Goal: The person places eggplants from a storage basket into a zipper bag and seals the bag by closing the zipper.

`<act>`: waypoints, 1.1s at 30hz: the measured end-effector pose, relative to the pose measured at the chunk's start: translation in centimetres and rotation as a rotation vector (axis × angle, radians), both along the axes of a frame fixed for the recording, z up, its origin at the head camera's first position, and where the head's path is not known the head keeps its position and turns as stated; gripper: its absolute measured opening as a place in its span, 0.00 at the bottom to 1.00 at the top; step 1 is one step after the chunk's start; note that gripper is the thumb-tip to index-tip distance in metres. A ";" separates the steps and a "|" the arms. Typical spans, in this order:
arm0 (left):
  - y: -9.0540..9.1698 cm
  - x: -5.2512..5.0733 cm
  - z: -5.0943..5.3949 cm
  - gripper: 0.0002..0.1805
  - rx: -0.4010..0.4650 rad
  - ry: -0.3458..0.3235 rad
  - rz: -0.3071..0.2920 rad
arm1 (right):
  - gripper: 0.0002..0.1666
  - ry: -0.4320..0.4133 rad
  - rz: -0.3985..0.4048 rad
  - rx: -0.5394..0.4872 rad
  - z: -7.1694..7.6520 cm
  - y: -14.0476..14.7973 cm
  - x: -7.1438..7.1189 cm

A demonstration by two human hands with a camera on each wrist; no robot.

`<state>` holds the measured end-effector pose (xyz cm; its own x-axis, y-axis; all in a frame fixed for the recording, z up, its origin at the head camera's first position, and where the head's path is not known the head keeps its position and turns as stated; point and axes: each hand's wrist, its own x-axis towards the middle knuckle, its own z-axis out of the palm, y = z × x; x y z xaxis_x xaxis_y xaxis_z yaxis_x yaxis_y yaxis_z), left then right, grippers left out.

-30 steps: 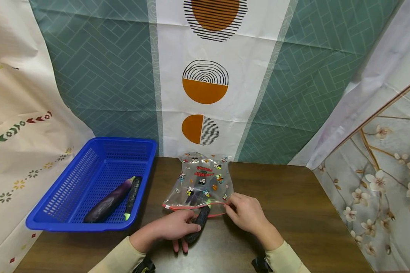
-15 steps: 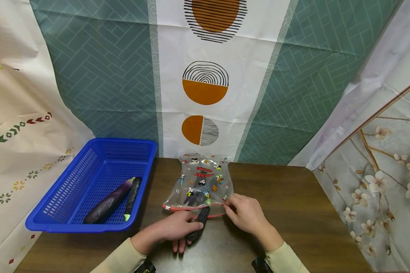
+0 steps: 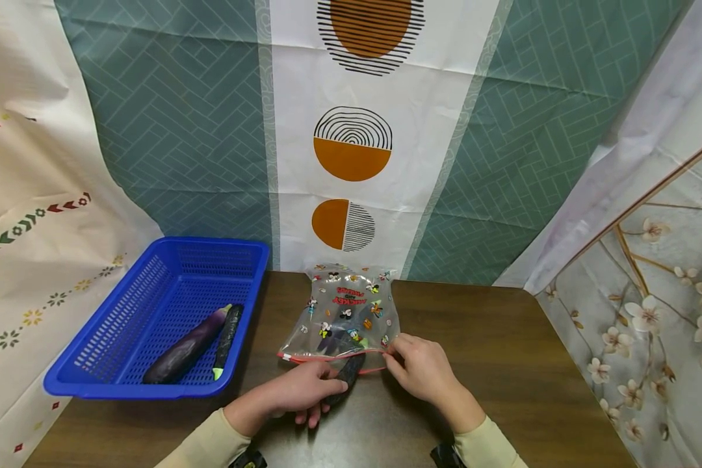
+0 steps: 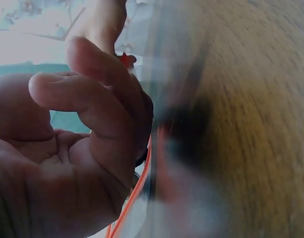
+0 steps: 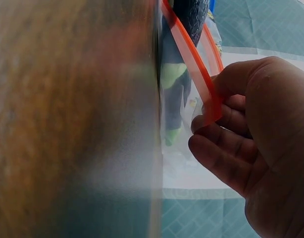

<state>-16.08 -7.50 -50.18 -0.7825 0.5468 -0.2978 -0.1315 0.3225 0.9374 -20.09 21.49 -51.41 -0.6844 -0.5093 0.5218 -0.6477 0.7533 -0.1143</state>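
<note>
A: What do we make of the hands?

B: We see the left hand [image 3: 304, 388] gripping a dark cucumber [image 3: 351, 372], thumb laid over it, while the right hand [image 3: 422, 366] pinches the mouth of a clear printed bag [image 3: 327, 299] at its right-hand corner.

A: Do the wrist views give us anything more?

B: The right one does. There we find two red strips [image 5: 190, 54] standing apart at the mouth, with the cucumber passing between them; from the head we barely make that out. Through the film we also catch dark shapes with pale green ends, though we can't tell which is which. In the left wrist view, palm and bent fingers block nearly all of the cucumber.

A: And how does it lie?

B: On a slant, near end under the left hand, far end inside the bag, pointing toward the far edge of the wooden surface [image 3: 485, 338] and somewhat right.

A: What's around it?

B: The bag reaches that far edge, where a hanging cloth [image 3: 181, 130] rises. Along the surface's left side we have a blue basket [image 3: 134, 391]. Toward its near right corner lie an eggplant [image 3: 187, 349], stem end aimed at the right wall, and a second cucumber [image 3: 228, 338], green tip at the near wall.
</note>
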 end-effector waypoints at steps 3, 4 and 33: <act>0.0 0.0 -0.1 0.12 0.004 -0.004 -0.006 | 0.14 0.001 0.004 -0.004 0.0 0.0 0.0; 0.0 0.0 -0.1 0.11 0.002 -0.005 -0.009 | 0.14 0.001 0.007 -0.006 0.0 0.0 0.0; -0.1 -0.3 -0.1 0.14 -0.049 0.158 -0.024 | 0.15 -0.004 0.001 -0.004 -0.1 0.1 0.0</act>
<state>-16.35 -7.57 -50.32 -0.8084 0.5538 -0.1995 0.0243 0.3699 0.9287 -20.11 21.55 -51.47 -0.6859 -0.5080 0.5210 -0.6481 0.7521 -0.1198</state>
